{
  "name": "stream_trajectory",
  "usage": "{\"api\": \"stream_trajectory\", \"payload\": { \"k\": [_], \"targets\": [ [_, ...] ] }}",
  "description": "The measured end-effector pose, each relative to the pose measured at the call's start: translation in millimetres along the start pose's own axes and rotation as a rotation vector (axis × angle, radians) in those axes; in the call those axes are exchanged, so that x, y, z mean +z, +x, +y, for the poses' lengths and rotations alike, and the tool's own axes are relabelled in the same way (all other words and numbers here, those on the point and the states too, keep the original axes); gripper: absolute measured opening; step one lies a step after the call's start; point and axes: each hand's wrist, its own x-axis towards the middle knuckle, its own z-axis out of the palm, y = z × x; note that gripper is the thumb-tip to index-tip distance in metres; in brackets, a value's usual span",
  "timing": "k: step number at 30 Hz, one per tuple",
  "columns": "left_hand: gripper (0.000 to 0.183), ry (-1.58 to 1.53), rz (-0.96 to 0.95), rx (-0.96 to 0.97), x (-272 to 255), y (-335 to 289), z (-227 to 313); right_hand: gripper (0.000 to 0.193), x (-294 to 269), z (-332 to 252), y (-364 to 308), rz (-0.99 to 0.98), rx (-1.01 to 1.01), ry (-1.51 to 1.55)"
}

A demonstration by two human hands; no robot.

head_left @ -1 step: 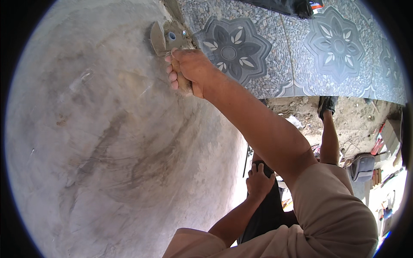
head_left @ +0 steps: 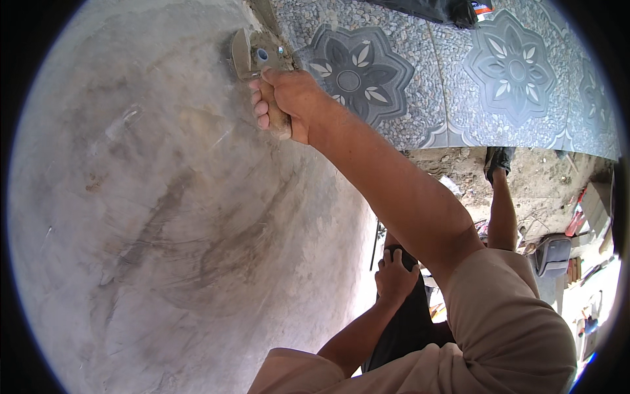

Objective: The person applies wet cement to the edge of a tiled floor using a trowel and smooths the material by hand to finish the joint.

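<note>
My right hand (head_left: 289,98) is closed round the wooden handle (head_left: 279,123) of a trowel at the upper middle. The trowel's metal blade (head_left: 241,54) stands against the grey plastered wall (head_left: 164,217). Close beside the blade, a round pipe end (head_left: 262,55) shows in a rough patch of mortar. Lower down, my left hand (head_left: 396,276) rests on my knee with its fingers spread over the dark trousers, holding nothing.
A ledge of grey patterned tiles (head_left: 426,72) meets the wall at the upper right, with a black bag (head_left: 433,10) on its far part. Below lies bare dirt ground (head_left: 538,190). A grey backpack (head_left: 552,255) and assorted clutter are at the right.
My right hand and the trowel have shifted slightly upward along the wall. My left hand stays on the knee.
</note>
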Motion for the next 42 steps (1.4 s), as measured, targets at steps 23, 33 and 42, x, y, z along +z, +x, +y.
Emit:
{"api": "stream_trajectory", "payload": {
  "k": [23, 33, 42],
  "targets": [
    [0.076, 0.021, 0.052, 0.007, -5.9, 1.3, -7.8, 0.046, -73.8, -19.0, 118.3, 0.409, -0.842, -1.266],
    [0.074, 0.006, 0.063, 0.001, -10.5, 0.5, -4.5, 0.032, -39.9, -28.5, 84.8, 0.270, -0.697, -0.948],
    [0.074, -0.004, 0.033, -0.006, -10.6, 0.7, -8.0, 0.030, -16.2, -48.0, -33.0, 0.098, -0.231, -0.746]
  ]
}}
